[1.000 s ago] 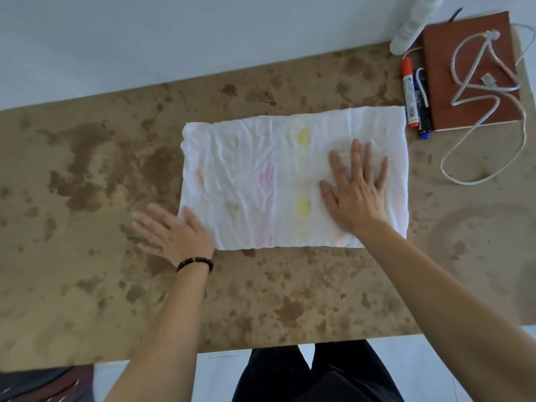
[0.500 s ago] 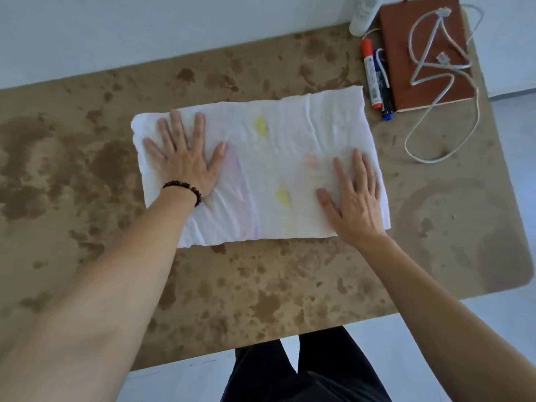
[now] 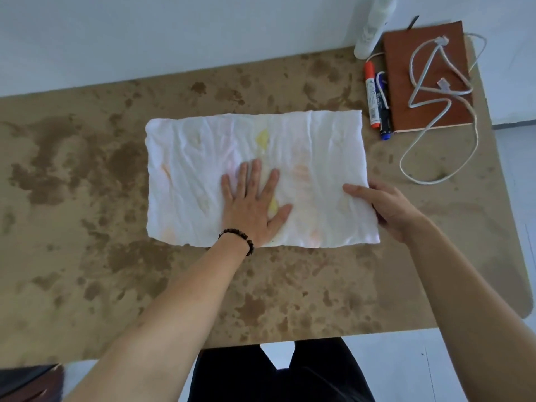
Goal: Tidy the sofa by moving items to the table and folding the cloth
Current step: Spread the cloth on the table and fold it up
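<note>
Nearest: the person's dark trousers [image 3: 278, 378] at the table's near edge, both bare forearms reaching forward over it.

Table [image 3: 87, 285]: tan top, mottled with darker brown patches.

Left hand [image 3: 252, 204]: beaded bracelet [image 3: 237, 237] at the wrist. Palm down, fingers spread and fully extended, pressing flat near the middle of the cloth. Grips nothing.

Right hand [image 3: 385, 207]: at the cloth's right short edge, fingers curled with the thumb lying on top of the fabric; it appears to pinch that edge, though the fingers underneath are hidden.

Cloth [image 3: 203, 169]: white, creased, faint yellow and pink stains; lies flat on the table as a long rectangle, apparently already folded at least once.

Beyond, far right corner: red marker [image 3: 371, 97] and blue marker [image 3: 383, 111] side by side, just beside a brown notebook [image 3: 400, 82] carrying a looped white cable [image 3: 435, 91]; a white bottle [image 3: 372, 27] behind them.

Risks, judged: if the right edge is carried over without the left hand anchoring, the layers may slide and the fold land skewed; a wide sweep could snag the cable loop lying near that edge.
</note>
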`<state>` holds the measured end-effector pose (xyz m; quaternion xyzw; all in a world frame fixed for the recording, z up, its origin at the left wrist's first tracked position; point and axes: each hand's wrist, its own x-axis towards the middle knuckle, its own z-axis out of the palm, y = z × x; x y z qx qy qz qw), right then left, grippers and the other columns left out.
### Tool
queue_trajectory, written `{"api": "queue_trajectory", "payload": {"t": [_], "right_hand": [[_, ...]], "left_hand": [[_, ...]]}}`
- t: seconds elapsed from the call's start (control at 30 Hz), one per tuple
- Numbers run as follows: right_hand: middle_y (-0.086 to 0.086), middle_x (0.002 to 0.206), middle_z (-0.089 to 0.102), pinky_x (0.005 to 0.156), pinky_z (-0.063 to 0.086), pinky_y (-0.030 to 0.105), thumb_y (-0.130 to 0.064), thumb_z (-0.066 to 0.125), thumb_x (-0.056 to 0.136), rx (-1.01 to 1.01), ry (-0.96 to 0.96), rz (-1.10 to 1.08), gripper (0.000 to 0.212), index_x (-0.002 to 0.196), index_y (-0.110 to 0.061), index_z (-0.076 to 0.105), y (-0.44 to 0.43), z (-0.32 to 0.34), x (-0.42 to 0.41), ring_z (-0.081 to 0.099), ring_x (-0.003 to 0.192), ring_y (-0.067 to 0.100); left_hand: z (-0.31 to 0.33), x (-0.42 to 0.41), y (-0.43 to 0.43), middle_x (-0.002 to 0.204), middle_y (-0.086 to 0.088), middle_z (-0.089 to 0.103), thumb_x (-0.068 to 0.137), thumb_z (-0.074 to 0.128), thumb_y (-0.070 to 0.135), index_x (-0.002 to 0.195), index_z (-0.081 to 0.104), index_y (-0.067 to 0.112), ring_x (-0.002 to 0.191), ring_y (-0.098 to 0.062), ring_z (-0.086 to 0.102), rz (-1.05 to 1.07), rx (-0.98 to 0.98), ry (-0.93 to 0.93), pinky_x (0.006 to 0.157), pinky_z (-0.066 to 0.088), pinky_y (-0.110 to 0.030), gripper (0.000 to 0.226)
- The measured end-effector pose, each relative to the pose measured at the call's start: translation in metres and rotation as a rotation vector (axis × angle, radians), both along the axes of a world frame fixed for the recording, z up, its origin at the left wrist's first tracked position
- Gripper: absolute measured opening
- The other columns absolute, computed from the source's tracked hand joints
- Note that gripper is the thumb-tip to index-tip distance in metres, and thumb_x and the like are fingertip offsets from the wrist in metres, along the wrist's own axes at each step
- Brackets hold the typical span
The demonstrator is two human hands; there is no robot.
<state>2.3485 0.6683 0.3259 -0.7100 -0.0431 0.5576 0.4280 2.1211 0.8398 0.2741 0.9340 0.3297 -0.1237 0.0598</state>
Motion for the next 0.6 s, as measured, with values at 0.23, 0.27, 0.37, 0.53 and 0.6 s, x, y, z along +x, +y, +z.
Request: {"api": "queue_trajectory", "payload": {"t": [0.23,0.27,0.37,0.53,0.6], "right_hand": [[-0.001,0.095,0.079,0.067,0.061,0.031,-0.035,0.082,0.077,-0.016,-0.061,0.009,0.012,0.087,-0.028,0.079,0.021,0.026,-0.031,0.076,0.083,0.018],[-0.002,0.094,0.079,0.069,0.061,0.034,-0.033,0.081,0.078,-0.025,-0.089,-0.026,0.013,0.088,-0.026,0.078,0.025,0.032,-0.035,0.076,0.082,0.018],[0.002,0.1,0.078,0.07,0.062,0.036,-0.028,0.079,0.081,0.053,-0.102,-0.142,0.026,0.105,-0.019,0.073,0.041,0.056,-0.053,0.076,0.09,0.024],[0.009,0.081,0.067,0.065,0.055,0.035,-0.027,0.075,0.079,0.24,-0.259,-0.093,0.035,0.107,-0.008,0.065,0.113,0.108,-0.115,0.068,0.072,0.02],[0.001,0.071,0.058,0.061,0.049,0.032,-0.024,0.07,0.078,0.239,-0.411,-0.027,0.031,0.103,-0.008,0.061,0.153,0.114,-0.149,0.059,0.064,0.014]], "left_hand": [[0.028,-0.012,0.023,0.164,0.001,-0.017,0.088,-0.003,0.076,0.154,-0.005,0.038,0.149,-0.019,-0.019,-0.011,-0.222,-0.001,0.117,-0.014,-0.052,0.076],[0.033,-0.022,0.028,0.164,0.0,-0.014,0.091,0.0,0.072,0.155,-0.001,0.037,0.15,-0.018,-0.016,0.022,-0.221,-0.04,0.118,-0.014,-0.05,0.073],[0.042,-0.066,0.05,0.165,-0.004,-0.01,0.099,0.016,0.057,0.156,0.004,0.032,0.151,-0.022,-0.012,0.224,-0.129,-0.096,0.117,-0.011,-0.05,0.063],[0.045,-0.158,0.096,0.165,-0.002,-0.006,0.102,0.021,0.052,0.156,0.012,0.032,0.151,-0.021,-0.007,0.241,-0.318,0.023,0.121,0.009,-0.05,0.058],[0.047,-0.183,0.107,0.165,-0.002,0.002,0.103,0.025,0.048,0.155,0.021,0.032,0.151,-0.022,0.003,0.189,-0.379,-0.045,0.119,0.017,-0.047,0.054]]}}
